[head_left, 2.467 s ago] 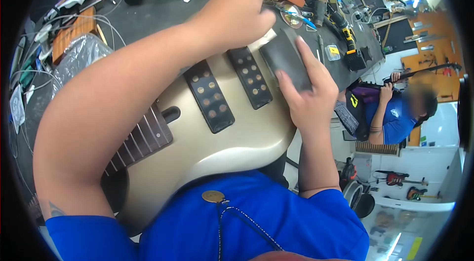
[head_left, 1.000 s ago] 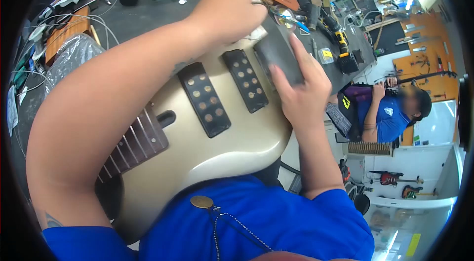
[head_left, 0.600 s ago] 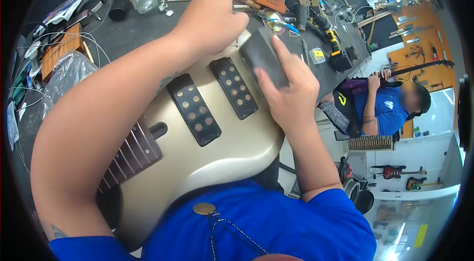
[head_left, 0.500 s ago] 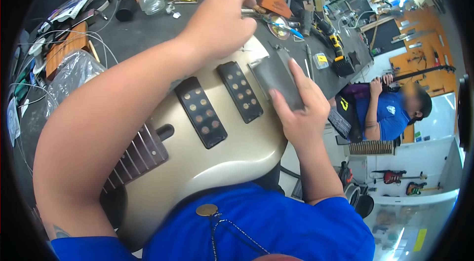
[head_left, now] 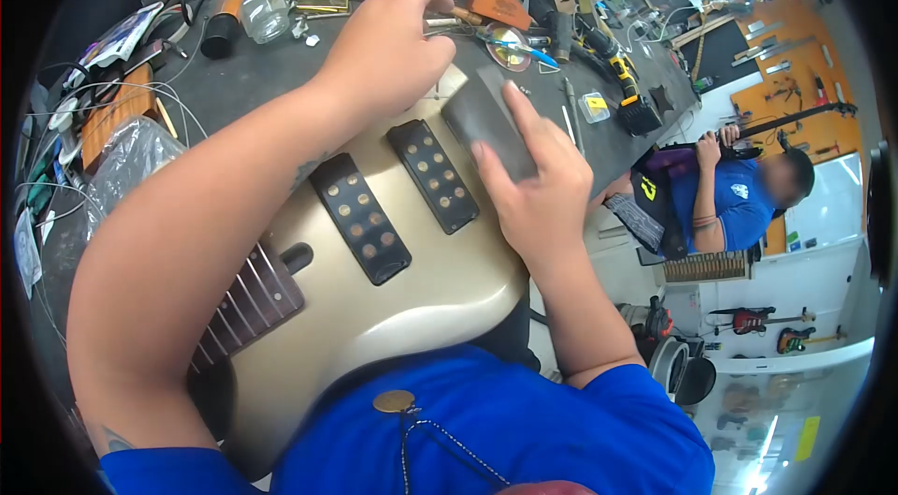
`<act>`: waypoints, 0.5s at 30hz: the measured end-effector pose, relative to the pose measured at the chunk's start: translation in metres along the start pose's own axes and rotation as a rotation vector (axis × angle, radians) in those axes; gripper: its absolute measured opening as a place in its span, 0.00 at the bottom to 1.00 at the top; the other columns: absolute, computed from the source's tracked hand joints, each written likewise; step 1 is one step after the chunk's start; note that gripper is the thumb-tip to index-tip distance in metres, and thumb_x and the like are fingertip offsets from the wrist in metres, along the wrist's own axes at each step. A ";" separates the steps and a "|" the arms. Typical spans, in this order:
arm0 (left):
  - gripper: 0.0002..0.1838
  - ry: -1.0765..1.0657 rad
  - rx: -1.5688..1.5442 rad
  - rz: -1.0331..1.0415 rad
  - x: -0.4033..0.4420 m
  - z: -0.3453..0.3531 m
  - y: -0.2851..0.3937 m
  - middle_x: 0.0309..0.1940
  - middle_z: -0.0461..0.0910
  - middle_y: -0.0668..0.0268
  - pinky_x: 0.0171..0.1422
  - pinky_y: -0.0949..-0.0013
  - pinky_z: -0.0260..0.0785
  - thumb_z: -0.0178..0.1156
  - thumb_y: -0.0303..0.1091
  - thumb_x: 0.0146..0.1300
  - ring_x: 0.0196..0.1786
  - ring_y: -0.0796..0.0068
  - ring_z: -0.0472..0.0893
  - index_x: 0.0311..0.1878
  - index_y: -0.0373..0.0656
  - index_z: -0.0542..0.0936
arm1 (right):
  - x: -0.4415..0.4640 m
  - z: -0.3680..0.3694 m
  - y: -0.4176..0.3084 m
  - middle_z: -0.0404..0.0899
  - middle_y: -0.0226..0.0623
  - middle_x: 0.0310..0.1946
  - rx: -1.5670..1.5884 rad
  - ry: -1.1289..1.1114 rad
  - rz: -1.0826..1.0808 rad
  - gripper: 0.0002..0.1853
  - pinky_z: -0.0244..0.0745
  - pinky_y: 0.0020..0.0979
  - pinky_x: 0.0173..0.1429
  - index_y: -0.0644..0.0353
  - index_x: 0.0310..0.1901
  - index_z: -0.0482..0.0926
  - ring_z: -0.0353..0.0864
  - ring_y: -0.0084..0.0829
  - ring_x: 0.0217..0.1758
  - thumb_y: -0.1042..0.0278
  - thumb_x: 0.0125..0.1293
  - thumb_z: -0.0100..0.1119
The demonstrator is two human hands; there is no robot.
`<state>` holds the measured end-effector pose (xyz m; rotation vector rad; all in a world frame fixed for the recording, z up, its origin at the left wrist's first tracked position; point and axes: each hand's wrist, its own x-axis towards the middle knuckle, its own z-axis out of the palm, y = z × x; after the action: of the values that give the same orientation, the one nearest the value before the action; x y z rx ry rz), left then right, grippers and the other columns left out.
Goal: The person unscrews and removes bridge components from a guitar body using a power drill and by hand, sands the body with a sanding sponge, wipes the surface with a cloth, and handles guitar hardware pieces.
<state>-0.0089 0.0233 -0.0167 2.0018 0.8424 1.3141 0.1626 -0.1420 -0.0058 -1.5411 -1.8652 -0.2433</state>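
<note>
Crowding the left, a crumpled plastic bag and a wooden block leave a strip of dark benchtop beside the left hand, curled; I can't tell what it pinches. The gold bass body lies below. The right hand grips a dark flat piece over its rounded edge; a cordless drill lies near the benchtop's right edge.

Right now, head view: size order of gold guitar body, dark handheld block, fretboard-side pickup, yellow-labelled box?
Gold guitar body
Dark block and fretboard-side pickup: too close to rank
Yellow-labelled box
</note>
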 end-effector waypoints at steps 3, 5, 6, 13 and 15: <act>0.20 0.018 0.034 0.020 -0.001 -0.002 -0.009 0.57 0.85 0.46 0.70 0.51 0.78 0.64 0.30 0.64 0.62 0.45 0.85 0.58 0.33 0.84 | -0.012 -0.011 0.009 0.92 0.51 0.49 0.036 -0.009 -0.022 0.35 0.84 0.39 0.58 0.62 0.74 0.84 0.92 0.46 0.49 0.74 0.63 0.79; 0.20 -0.014 0.031 -0.018 -0.002 -0.002 0.000 0.57 0.85 0.47 0.68 0.50 0.78 0.64 0.30 0.64 0.59 0.45 0.85 0.58 0.33 0.84 | -0.003 -0.007 0.010 0.92 0.51 0.49 0.001 -0.019 0.016 0.35 0.84 0.38 0.59 0.62 0.74 0.84 0.93 0.46 0.49 0.74 0.63 0.80; 0.20 0.037 0.069 0.061 -0.003 0.000 -0.001 0.56 0.85 0.48 0.64 0.51 0.79 0.63 0.29 0.64 0.55 0.48 0.86 0.58 0.33 0.83 | 0.004 -0.003 0.007 0.92 0.52 0.50 -0.013 -0.024 0.027 0.35 0.84 0.39 0.60 0.63 0.74 0.84 0.93 0.46 0.49 0.74 0.63 0.80; 0.21 -0.017 0.021 -0.019 -0.002 -0.001 0.000 0.56 0.84 0.51 0.63 0.53 0.79 0.64 0.28 0.63 0.52 0.53 0.86 0.59 0.34 0.83 | -0.008 -0.009 0.014 0.92 0.51 0.49 0.043 0.005 0.004 0.35 0.84 0.38 0.57 0.63 0.73 0.85 0.92 0.43 0.47 0.74 0.62 0.80; 0.21 -0.035 0.004 -0.052 -0.003 0.003 -0.001 0.57 0.83 0.53 0.62 0.56 0.80 0.64 0.28 0.65 0.53 0.58 0.86 0.61 0.34 0.82 | 0.004 0.000 0.012 0.92 0.50 0.49 0.027 0.039 -0.007 0.35 0.85 0.38 0.57 0.64 0.73 0.85 0.92 0.43 0.46 0.75 0.62 0.80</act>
<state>-0.0071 0.0209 -0.0203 1.9871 0.8753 1.2459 0.1735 -0.1350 -0.0067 -1.5021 -1.8361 -0.2491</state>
